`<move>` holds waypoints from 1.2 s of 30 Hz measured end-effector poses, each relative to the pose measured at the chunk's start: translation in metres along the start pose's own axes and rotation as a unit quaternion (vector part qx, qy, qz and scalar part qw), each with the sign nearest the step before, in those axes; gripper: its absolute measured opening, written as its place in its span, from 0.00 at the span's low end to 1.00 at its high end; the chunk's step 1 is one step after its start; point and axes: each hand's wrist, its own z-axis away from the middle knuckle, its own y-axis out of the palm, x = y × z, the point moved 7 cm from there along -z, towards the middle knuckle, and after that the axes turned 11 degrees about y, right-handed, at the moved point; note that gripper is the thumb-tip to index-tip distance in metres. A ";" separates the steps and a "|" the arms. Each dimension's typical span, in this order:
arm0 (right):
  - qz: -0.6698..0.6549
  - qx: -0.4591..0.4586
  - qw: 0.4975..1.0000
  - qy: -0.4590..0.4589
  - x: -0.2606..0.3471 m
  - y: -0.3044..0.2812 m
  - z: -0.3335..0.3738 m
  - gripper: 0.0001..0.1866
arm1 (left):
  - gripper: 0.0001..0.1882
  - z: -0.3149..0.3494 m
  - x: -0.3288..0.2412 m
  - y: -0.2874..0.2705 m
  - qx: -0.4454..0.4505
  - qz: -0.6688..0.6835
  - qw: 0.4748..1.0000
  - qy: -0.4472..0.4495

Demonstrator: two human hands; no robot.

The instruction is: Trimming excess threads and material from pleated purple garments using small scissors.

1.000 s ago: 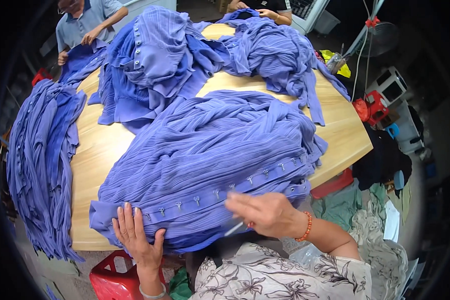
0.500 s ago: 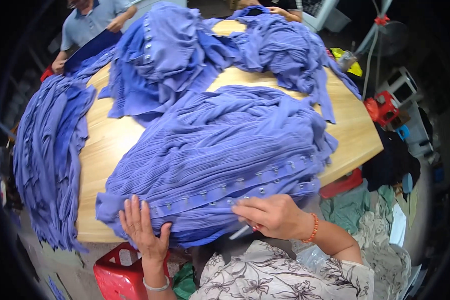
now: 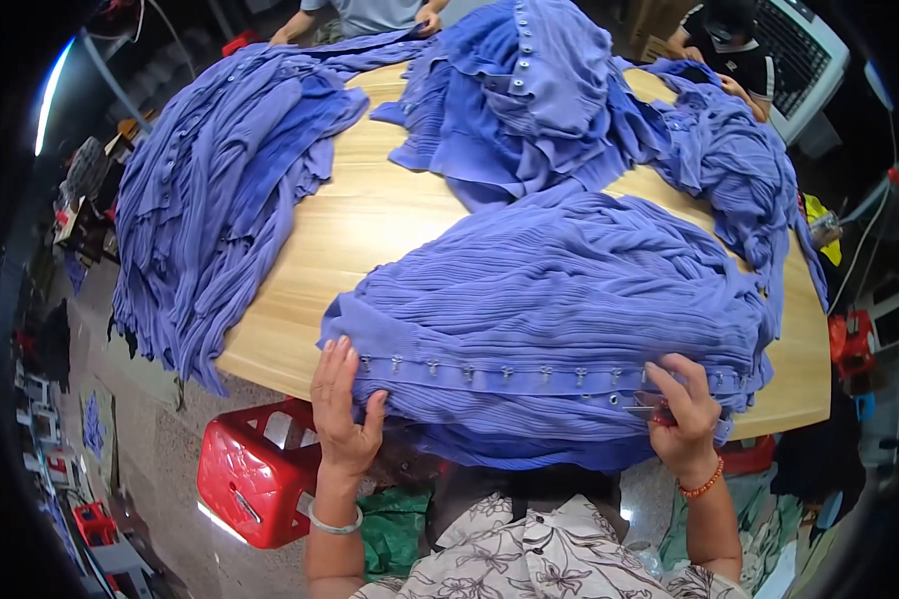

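A ribbed periwinkle-blue garment [image 3: 529, 290] lies bunched along the near edge of the table. Across its front runs a band [image 3: 489, 378] dotted with small metal fasteners. My left hand [image 3: 345, 414] rests flat on the band's left end, thumb apart from the fingers. Toward the band's right end, my right hand [image 3: 686, 411] is closed, its fingertips touching the cloth beside a fastener. A small tool with a thin metal tip [image 3: 639, 407] pokes out of it, with a dark red part at the palm; the rest is hidden by the fingers.
More blue garments lie heaped on the wooden table [image 3: 370, 220]: a left pile [image 3: 220, 190], a far pile [image 3: 539, 110] and a right pile [image 3: 729, 170]. Two people work across the table. A red stool [image 3: 255, 469] stands below its near left edge.
The view has swung left, bringing more of the left floor and the stool into sight. My right hand has moved right along the band; my left hand stays at its left end.
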 end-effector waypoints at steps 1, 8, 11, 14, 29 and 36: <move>-0.004 0.002 1.000 -0.006 0.001 0.002 -0.001 0.31 | 0.27 0.001 0.001 -0.001 0.002 -0.003 1.000 0.005; 0.012 -0.009 1.000 -0.021 0.001 0.003 0.003 0.32 | 0.28 0.002 0.007 0.001 -0.023 0.041 0.999 -0.006; 0.018 0.004 1.000 -0.008 0.003 0.006 0.003 0.32 | 0.29 0.003 0.010 -0.002 -0.036 0.061 0.997 -0.014; 0.043 0.008 0.999 0.000 0.004 0.005 0.004 0.33 | 0.29 0.003 0.012 0.000 -0.048 0.078 0.996 -0.012; 0.084 -0.012 0.996 -0.024 0.003 0.006 0.001 0.31 | 0.17 -0.020 -0.008 -0.002 0.012 -0.016 0.994 0.111; 0.103 0.015 0.994 -0.025 0.005 0.005 0.001 0.31 | 0.17 -0.023 -0.007 0.002 0.012 -0.045 0.991 0.129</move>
